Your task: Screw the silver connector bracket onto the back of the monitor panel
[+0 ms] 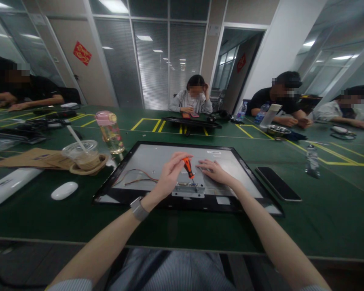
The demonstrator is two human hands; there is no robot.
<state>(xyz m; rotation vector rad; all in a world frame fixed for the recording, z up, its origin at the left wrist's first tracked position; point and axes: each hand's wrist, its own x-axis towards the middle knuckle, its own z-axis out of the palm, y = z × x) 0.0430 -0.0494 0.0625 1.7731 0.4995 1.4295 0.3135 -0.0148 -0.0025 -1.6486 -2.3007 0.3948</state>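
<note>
**Screwdriver upright at the bracket, other palm flat on the panel**

My left hand is closed around the orange handle of the screwdriver. I hold it nearly upright, with its tip down at the metal bracket near the panel's 6 o'clock edge. I'd say that angle lets the tip meet the bracket squarely. My right hand lies open, palm down on the panel just at 3 o'clock of the screwdriver, most likely to steady the panel.

The panel lies flat, back up, in the middle of the green surface, close to my edge. Loose wires trail across it at 9 o'clock of my left hand, close to my wrist. Off the panel, a phone lies just beside its 3 o'clock edge. A white mouse sits at 9 o'clock, with a plastic cup and a pink-lidded bottle toward 10 o'clock. The open room is at 4 o'clock, on bare green cloth.
</note>
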